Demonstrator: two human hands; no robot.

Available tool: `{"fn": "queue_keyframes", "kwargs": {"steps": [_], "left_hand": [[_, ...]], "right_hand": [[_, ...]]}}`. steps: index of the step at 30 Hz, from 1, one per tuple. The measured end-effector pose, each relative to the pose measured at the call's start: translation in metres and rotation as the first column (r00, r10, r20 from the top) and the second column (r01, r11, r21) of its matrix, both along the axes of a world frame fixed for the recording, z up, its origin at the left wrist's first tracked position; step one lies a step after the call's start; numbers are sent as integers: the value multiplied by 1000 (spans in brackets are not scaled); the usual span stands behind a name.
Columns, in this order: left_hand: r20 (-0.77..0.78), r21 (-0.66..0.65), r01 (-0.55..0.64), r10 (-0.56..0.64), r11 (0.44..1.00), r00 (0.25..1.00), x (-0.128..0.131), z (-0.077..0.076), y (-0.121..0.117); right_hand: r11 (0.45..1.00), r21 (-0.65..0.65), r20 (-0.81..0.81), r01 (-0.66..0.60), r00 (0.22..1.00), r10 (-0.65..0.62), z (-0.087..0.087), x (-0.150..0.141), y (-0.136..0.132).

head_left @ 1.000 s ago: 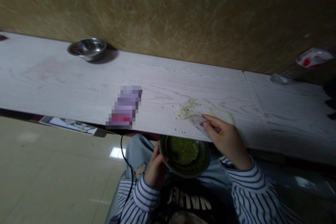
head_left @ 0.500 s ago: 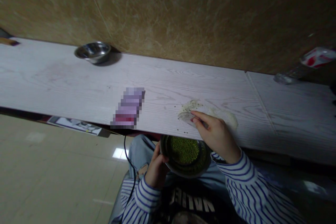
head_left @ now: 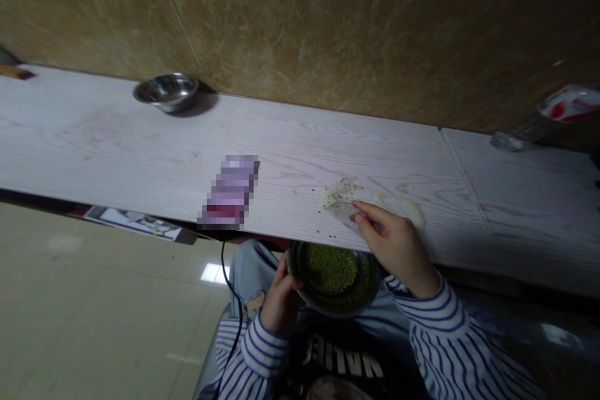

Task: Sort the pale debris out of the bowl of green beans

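Note:
My left hand [head_left: 282, 297] grips the left rim of a metal bowl [head_left: 307, 300] below the table's front edge. Small green beans [head_left: 332, 269], like mung beans, lie in it. Above the table, my right hand [head_left: 392, 239] pinches a clear, thin, round-edged plastic piece [head_left: 343, 209]; its exact kind is hard to make out. That piece is low at the near side of a small heap of pale grains mixed with dark specks [head_left: 344, 189]. A second patch of pale grains [head_left: 414, 212] is partly hidden behind my right hand.
A phone-like object [head_left: 229, 190], blurred out, lies left of the grains, near a black cable [head_left: 239, 306]. Farther back stands a shiny steel bowl [head_left: 167, 94]. A clear bottle [head_left: 546, 114] is at the right by the wall. The white wood-grain table [head_left: 281, 137] is narrow.
My right hand has drawn the plastic piece slightly right and nearer to me, away from the speckled heap. My left hand and its bowl have barely shifted.

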State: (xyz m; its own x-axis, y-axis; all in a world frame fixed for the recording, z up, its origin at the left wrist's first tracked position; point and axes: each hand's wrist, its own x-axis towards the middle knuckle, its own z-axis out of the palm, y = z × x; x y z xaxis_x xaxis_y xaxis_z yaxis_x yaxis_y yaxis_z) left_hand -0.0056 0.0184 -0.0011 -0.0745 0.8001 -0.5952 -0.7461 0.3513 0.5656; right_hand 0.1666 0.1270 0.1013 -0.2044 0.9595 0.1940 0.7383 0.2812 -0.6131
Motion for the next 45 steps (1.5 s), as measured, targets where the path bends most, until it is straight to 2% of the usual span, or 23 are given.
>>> {"fn": "queue_keyframes", "kwargs": {"steps": [4,13,23,30,37,41,45], "left_hand": [[6,13,17,-17,1000,1000,-3,2,1],[37,70,-59,57,996,998,-13,7,0],[47,54,-67,65,996,997,-15,10,1],[80,79,-62,56,995,995,-9,7,1],[82,98,-50,42,994,996,-11,9,0],[90,120,-50,40,991,995,-13,12,0],[70,89,-34,28,995,997,-13,9,0]], "right_hand": [[999,-2,-14,-45,999,45,1,-6,1],[983,-35,11,-181,983,181,0,-5,4],[978,-45,-4,-205,979,205,-5,-10,-7],[995,-16,-6,-103,995,103,-1,-9,-15],[980,-20,12,-196,981,196,-1,-27,-22],[963,-57,13,-264,964,266,1,-27,-27],[978,-66,-32,-198,980,196,-1,-14,-27]]}}
